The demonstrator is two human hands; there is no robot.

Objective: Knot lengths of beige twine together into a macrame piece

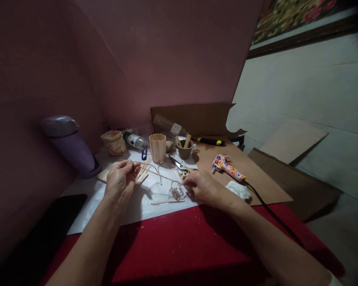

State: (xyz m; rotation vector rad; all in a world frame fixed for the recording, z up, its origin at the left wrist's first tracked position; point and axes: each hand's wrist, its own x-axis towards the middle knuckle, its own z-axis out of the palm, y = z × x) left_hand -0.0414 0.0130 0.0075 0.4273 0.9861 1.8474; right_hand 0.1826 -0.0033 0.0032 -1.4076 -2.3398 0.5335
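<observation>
A thin length of twine (pixel 162 176) stretches between my two hands above the white paper. My left hand (pixel 121 176) pinches one end, close to several flat wooden sticks (pixel 142 174) lying beneath it. At the other end my right hand (pixel 201 186) is closed on the twine, beside the scissors (pixel 179 165). A small tangle of twine (pixel 176 193) lies on the paper between the hands, with a single wooden stick (pixel 164 201) in front of it. Behind stands a cup covered in wooden sticks (pixel 158 149).
A floral glue gun (pixel 229 167) rests on cardboard (pixel 265 186) at right, its cord trailing forward. Farther back are a utility knife (pixel 210 141), a small pot with sticks (pixel 184 151), plastic bottles (pixel 135 141) and a decorated pot (pixel 113 143). A purple tumbler (pixel 73 149) stands left.
</observation>
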